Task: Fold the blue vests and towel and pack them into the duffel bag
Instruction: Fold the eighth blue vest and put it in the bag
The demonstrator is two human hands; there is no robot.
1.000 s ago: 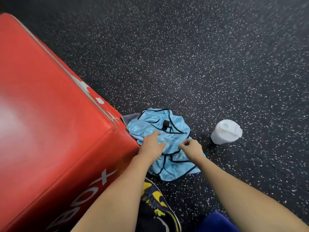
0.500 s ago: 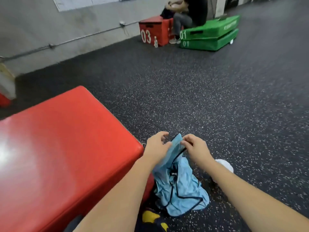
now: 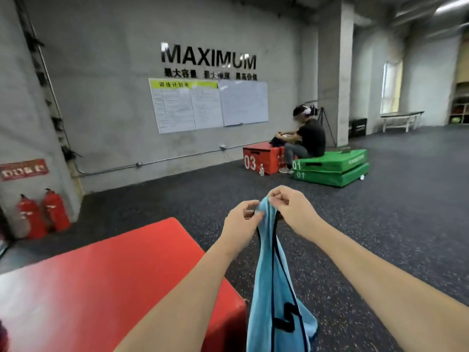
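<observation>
— Where is the blue vest (image 3: pixel 275 288)?
— It hangs in the air beside the red box (image 3: pixel 114 283). The left hand (image 3: pixel 241 223) and the right hand (image 3: pixel 291 209), close together, both pinch its top edge

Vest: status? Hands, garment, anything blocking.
Left hand and right hand both pinch the vest at its top. Vest hangs unfolded beside the red box. Duffel bag not in view. Nothing blocking.
</observation>
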